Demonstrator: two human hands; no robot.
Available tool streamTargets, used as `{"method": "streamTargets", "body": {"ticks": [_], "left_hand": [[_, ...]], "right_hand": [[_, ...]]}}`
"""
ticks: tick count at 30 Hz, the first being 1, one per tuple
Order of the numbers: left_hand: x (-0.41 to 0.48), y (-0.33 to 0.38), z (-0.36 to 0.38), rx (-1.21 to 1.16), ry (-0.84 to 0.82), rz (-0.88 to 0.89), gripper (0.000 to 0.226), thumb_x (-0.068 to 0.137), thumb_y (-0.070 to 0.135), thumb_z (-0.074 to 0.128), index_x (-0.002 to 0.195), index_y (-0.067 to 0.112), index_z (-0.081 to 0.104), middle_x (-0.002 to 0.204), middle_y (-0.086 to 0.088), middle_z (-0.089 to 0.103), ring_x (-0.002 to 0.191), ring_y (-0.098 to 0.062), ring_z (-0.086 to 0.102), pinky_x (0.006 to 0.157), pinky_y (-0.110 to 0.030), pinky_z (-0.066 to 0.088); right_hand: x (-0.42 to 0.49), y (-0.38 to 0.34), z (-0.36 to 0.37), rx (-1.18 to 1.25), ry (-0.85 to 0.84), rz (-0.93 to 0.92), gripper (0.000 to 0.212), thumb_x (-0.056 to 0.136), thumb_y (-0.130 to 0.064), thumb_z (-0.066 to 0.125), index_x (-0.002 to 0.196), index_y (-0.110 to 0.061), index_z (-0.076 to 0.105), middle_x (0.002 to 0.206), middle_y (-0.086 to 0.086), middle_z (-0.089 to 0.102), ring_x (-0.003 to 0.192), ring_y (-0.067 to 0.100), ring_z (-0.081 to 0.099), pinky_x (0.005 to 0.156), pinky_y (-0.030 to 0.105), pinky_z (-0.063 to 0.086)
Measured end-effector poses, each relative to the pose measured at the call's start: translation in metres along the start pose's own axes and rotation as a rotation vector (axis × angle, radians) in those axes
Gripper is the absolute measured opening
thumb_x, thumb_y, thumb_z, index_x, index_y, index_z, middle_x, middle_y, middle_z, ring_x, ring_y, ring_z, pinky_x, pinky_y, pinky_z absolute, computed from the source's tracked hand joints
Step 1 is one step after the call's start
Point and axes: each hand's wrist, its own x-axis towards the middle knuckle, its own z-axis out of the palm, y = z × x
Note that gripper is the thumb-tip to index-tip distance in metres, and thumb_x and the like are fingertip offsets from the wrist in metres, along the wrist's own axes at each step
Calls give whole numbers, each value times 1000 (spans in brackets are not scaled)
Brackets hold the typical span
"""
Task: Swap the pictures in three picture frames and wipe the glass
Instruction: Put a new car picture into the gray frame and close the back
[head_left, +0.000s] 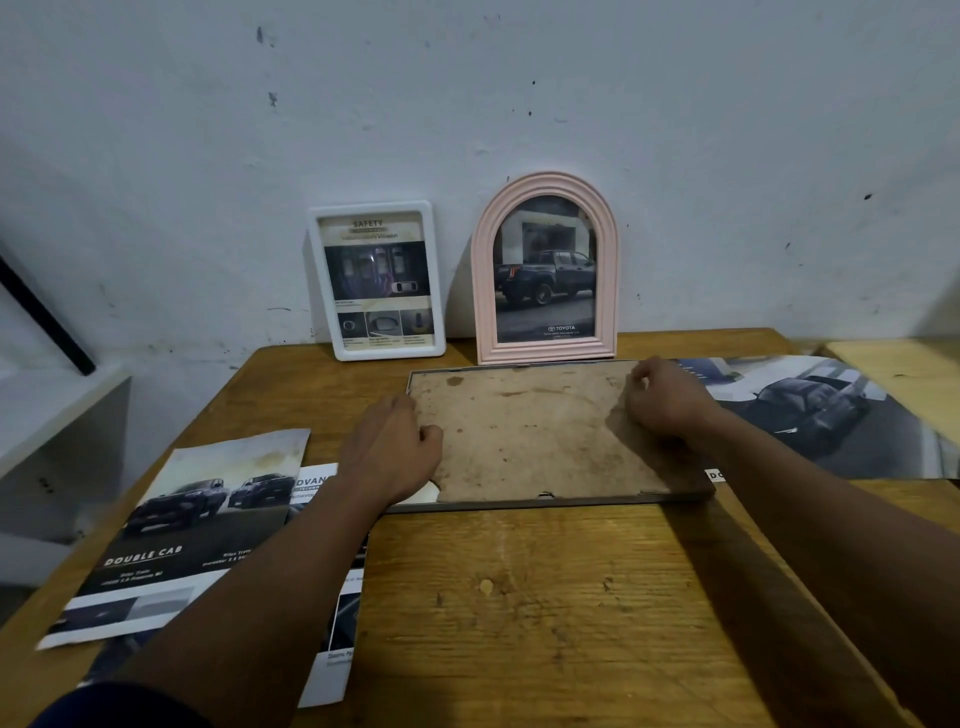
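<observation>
A loose brochure page (176, 519) lies left of the left hand (395, 447). That hand curls its fingers over the left edge of a brown frame (550, 500), which lies face down on the worktop (519, 597) with its stained backing board (530, 436) uppermost. Beyond the hands, a white frame (376, 280) and a pink arched frame (545, 270) lean on the wall. The right hand (667, 402), fingers curled, rests on the board's far right corner; whether it pinches a clip cannot be told. A truck picture (831, 415) lies to its right. The step is probably freeing the backing: steady the frame, ease the clips, lift evenly.
</observation>
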Motion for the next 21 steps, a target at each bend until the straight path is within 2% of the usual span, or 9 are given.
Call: {"method": "streamTargets", "body": {"ticks": [2,4,7,10,11,13,16,18,21], "left_hand": [[2,2,0,-24,-8,-31,43,98,37,49,130,9,54,127,-11,59,107,-23,56,83,-37,49],[4,5,-1,-78,-25,-79,47,98,40,51,133,9,51,128,-11,58,108,-24,56,84,-37,48],[3,6,2,-93,-43,-90,55,97,44,52,139,9,46,134,-12,54,116,-27,54,94,-41,48],[0,5,8,-35,-48,-54,61,99,45,47,145,7,38,143,-15,46,127,-31,47,105,-46,42],[0,5,8,-17,-57,-44,62,100,45,45,148,8,35,149,-16,42,134,-32,42,110,-47,39],[0,5,8,24,-93,-18,66,103,45,39,157,10,25,164,-16,25,152,-33,21,121,-50,25],[4,3,9,55,-178,7,70,106,48,32,163,14,8,171,-8,-3,157,-26,-8,125,-50,6],[5,3,9,40,-235,-2,74,106,51,30,164,15,1,171,-5,-13,156,-23,-15,124,-46,2],[5,6,8,40,-256,-11,77,106,55,28,163,15,-3,170,-2,-18,156,-21,-17,124,-45,1]], "right_hand": [[3,5,-2,19,56,76,30,96,-7,55,125,2,57,120,22,61,110,36,59,89,38,50],[5,8,0,38,135,107,27,92,-4,55,117,3,64,117,24,64,109,39,60,84,38,48],[5,6,6,41,185,99,24,93,-4,58,115,0,65,115,22,65,106,37,62,88,40,51],[2,5,13,-49,195,34,24,94,-7,60,117,-2,64,118,19,63,105,34,62,92,46,55],[0,7,14,-86,195,-2,25,94,-10,60,117,-4,64,122,19,60,108,34,60,94,47,53],[-5,11,16,-163,169,-60,29,95,-19,57,121,-6,62,130,19,52,119,36,51,100,47,47],[-16,12,18,-281,120,-92,40,97,-33,53,129,-10,56,139,20,42,129,39,38,103,49,39],[-24,9,23,-316,133,-157,44,96,-41,50,129,-14,56,142,17,41,132,37,34,105,51,37],[-33,-2,37,-340,101,-247,51,96,-47,38,131,-12,50,140,14,46,133,32,37,108,52,33]]}}
